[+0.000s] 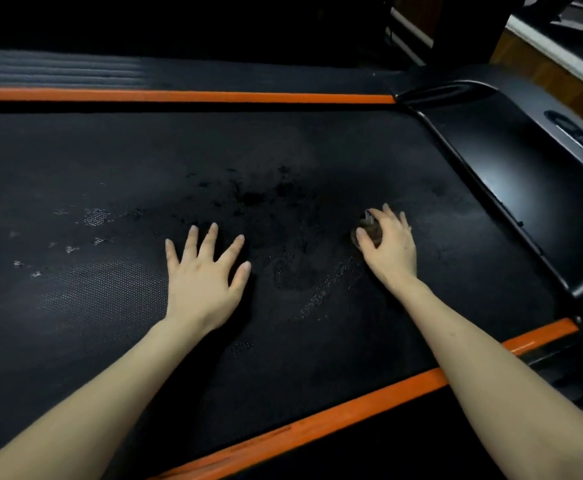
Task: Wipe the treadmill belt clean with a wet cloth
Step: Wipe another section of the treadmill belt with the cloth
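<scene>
The black textured treadmill belt (110, 161) fills most of the view, with pale dusty specks at the left and darker damp patches in the middle. My left hand (203, 275) lies flat on the belt with fingers spread, holding nothing. To its right, my right hand (389, 244) grips a small dark bunched cloth (366, 233) pressed against the belt; my fingers cover most of it.
Orange side strips run along the far edge (179, 96) and the near edge (352, 407) of the belt. The glossy black motor cover (525, 188) rises at the right end. A wooden floor and white trim (557, 60) show at the top right.
</scene>
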